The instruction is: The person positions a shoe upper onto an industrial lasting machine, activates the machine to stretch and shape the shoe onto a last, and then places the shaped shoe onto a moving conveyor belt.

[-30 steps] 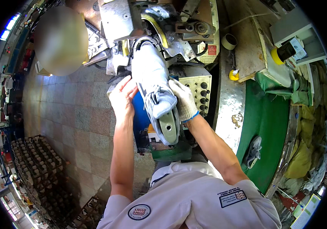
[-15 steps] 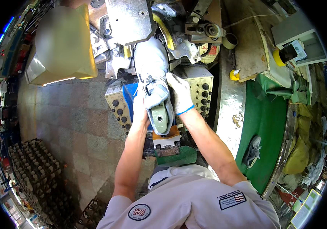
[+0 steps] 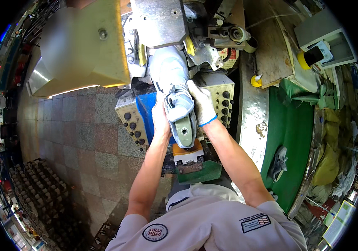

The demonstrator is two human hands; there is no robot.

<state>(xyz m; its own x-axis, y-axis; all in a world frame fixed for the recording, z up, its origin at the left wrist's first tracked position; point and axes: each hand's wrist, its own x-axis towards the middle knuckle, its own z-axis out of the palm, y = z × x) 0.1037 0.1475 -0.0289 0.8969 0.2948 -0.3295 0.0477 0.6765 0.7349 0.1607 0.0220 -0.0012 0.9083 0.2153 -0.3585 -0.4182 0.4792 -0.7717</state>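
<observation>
A light blue-grey shoe upper (image 3: 169, 69) is stretched over a green shoe last (image 3: 183, 130). Its toe end reaches under the metal plate (image 3: 160, 23) of a machine, and its heel points toward me. My left hand (image 3: 161, 117), bare, is closed along the left side of the shoe. On the opposite side my right hand (image 3: 202, 102), in a white glove with a blue cuff, grips the shoe near its collar. Below the heel is an orange-topped support block (image 3: 188, 155). Metal jaws with yellow strips flank the toe, whose tip is hidden.
Control boxes with black knobs (image 3: 222, 100) stand on both sides of the shoe. A large yellowish housing (image 3: 87, 46) juts in at upper left. To the right, another shoe (image 3: 278, 163) lies on a green surface (image 3: 291, 142). Racks (image 3: 36, 188) stand at lower left.
The shoe and both hands have shifted slightly right. The metal plate above the toe and the yellowish housing also sit farther right. Both hands keep their hold.
</observation>
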